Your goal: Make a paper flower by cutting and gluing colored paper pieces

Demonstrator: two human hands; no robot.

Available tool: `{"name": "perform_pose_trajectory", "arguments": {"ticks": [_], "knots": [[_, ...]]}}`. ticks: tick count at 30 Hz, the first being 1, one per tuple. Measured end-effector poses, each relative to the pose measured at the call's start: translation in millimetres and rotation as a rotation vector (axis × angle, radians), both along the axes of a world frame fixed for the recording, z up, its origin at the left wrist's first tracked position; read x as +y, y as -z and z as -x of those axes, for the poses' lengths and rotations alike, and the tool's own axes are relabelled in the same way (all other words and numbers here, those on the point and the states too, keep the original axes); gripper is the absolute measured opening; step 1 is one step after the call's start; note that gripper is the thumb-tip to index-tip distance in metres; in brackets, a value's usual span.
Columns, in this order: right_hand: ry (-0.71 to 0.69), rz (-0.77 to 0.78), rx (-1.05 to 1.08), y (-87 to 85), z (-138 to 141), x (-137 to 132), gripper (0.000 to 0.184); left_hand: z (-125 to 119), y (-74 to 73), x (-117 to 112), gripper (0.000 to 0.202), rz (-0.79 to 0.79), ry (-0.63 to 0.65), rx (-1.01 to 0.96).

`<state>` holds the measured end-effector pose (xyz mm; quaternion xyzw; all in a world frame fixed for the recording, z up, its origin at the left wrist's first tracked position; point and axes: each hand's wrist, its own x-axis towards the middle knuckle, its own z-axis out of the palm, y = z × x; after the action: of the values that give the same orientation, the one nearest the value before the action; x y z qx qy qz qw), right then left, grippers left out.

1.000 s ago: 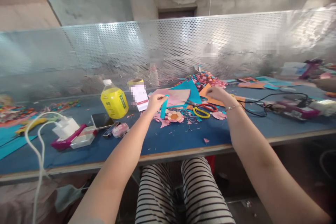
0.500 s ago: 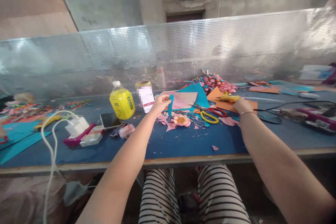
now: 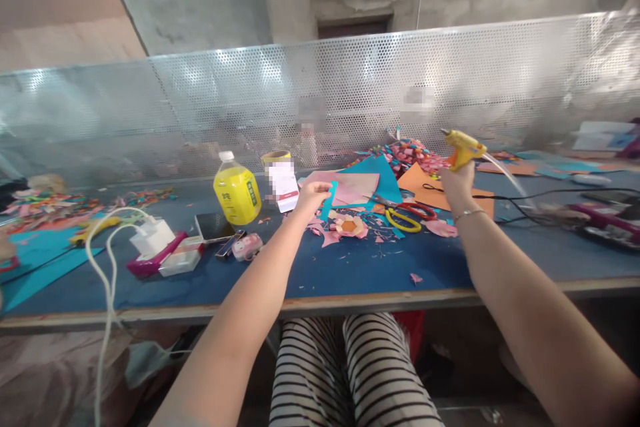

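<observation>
Raised above the table on the right, my right hand (image 3: 459, 180) is wrapped round the handle of a yellow hot glue gun (image 3: 465, 145), nozzle pointing left, with a clear glue stick (image 3: 503, 173) trailing from its back. My left hand (image 3: 316, 196) pinches a narrow blue paper strip (image 3: 329, 202) that hangs over the table. Just below it lies a pink paper flower (image 3: 349, 227) with an orange-brown centre, among pink scraps. Scissors with one yellow and one red handle (image 3: 404, 219) rest open to the right of the flower.
Orange paper (image 3: 425, 188), a pink sheet (image 3: 355, 188) and blue paper (image 3: 385, 177) lie behind. A yellow bottle (image 3: 237, 192), a phone (image 3: 213, 227) and a power strip (image 3: 150, 263) stand left. The glue gun's black cord (image 3: 530, 195) runs right. A perforated metal screen (image 3: 225, 107) borders the back.
My right hand has lifted the glue gun off the orange paper and turned it upright. My left hand still holds the blue strip in nearly the same place.
</observation>
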<state>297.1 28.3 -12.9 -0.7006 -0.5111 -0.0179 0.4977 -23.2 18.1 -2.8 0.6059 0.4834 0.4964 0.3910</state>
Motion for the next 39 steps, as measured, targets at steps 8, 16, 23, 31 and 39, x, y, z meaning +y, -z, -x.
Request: {"name": "perform_pose_trajectory", "arguments": {"ticks": [8, 16, 23, 31, 39], "knots": [[-0.358, -0.179, 0.163, 7.2, 98.4, -7.9, 0.032, -5.4, 1.8, 1.3, 0.02, -0.145, 0.018, 0.122], [-0.336, -0.017, 0.078, 9.9, 115.1, -18.6, 0.055, -8.6, 9.5, 4.3, 0.022, -0.057, -0.048, 0.081], [-0.208, 0.093, -0.164, 5.9, 109.8, -24.8, 0.051, -10.0, 11.0, -1.1, 0.02, 0.083, -0.049, -0.109], [-0.192, 0.101, -0.377, 10.8, 112.3, -23.4, 0.036, -6.4, 12.4, 8.8, 0.019, -0.093, -0.121, 0.094], [-0.198, 0.074, -0.409, 13.9, 114.3, -22.0, 0.03, -8.3, 10.9, 8.8, 0.023, -0.094, -0.17, 0.118]]}}
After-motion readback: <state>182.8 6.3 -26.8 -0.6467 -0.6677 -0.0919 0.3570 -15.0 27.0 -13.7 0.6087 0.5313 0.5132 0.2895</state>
